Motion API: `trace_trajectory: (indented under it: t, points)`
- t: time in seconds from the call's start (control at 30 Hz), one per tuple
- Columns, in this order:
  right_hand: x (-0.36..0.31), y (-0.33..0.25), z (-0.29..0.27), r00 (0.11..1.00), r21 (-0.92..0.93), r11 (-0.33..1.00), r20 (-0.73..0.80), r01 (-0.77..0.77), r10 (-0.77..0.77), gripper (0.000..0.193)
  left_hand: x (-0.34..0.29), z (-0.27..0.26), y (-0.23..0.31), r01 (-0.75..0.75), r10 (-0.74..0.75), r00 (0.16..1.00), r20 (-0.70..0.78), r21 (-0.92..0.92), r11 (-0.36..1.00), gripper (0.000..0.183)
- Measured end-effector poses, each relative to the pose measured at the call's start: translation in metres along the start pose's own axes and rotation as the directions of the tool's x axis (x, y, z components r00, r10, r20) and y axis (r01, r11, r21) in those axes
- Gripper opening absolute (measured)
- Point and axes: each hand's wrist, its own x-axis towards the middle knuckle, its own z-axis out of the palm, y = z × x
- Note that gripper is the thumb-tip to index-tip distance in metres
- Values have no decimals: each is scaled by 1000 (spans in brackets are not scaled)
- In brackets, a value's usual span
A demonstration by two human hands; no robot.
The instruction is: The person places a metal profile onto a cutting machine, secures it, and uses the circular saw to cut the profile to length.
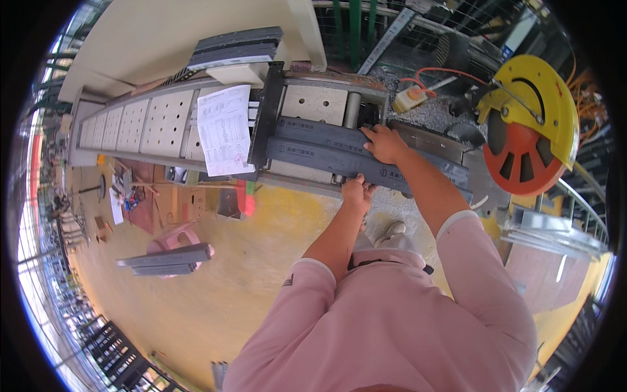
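Note:
Two long dark grey profiles, a far one (320, 133) and a near one (313, 159), lie side by side across a metal roller bench (313, 98). Their left ends meet a black upright stop plate (267, 117). My left hand (357, 194) is closed on the near profile's front edge, thumb up at the edge and the other fingers lower, partly hidden. On top of the profiles rests my right hand (386, 144), its fingers stretched out toward the far side. A cut-off saw (539, 117) with a yellow guard and orange inner cover stands right of my hands.
A printed paper sheet (224, 130) lies on the bench left of the stop plate. More grey profiles (235, 47) are stacked behind it. Below, a pink stool (179, 238) carries further profiles (166, 259). An orange hose (450, 70) runs behind the bench near the saw.

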Motion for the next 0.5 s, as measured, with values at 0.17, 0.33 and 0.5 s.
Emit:
trace_trajectory:
  t: [0.17,0.33,0.5]
  points:
    - [-9,18,3,999,473,881,31,2,-19,45,-16,11,-10,2,-5,1000,-17,-173,985,24]
    - [-54,9,-22,940,831,459,340,-313,25,43,-31,-3,-10,56,-12,986,165,-266,962,39]
    - [-89,8,-5,928,925,128,367,-357,-65,44,-65,29,12,102,34,938,345,-367,925,52]
